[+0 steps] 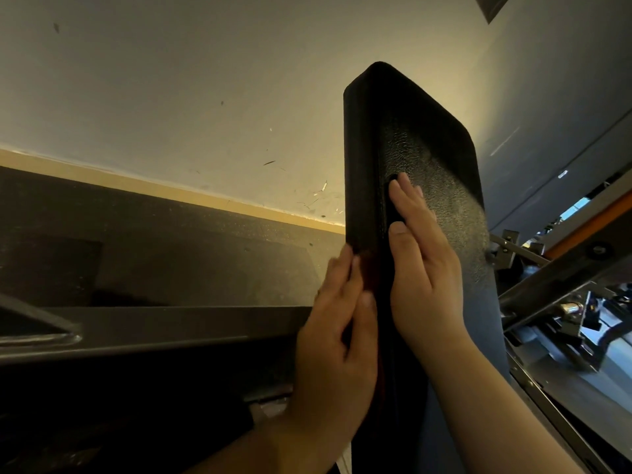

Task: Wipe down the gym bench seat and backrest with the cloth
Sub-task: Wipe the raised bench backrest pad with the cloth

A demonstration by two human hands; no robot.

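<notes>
Black padded backrest [410,138] stands nearly upright, centre-right, in front of a pale wall [205,80]. Right hand [424,265] lies flat on its front face, fingers straight & together. A dark patch [392,203] shows under the fingertips, poss. the cloth, can't tell. Left hand [335,323] rests along the backrest's left side edge, fingers stretched out. Metal frame [547,278] sits to the rt.

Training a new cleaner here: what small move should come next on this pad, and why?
Probably slide the right hand up the backrest toward its top edge. It lies flat mid-pad with a dark fold, likely the cloth, under its fingers, and much pad lies above it. The left hand rests on the side edge.
</notes>
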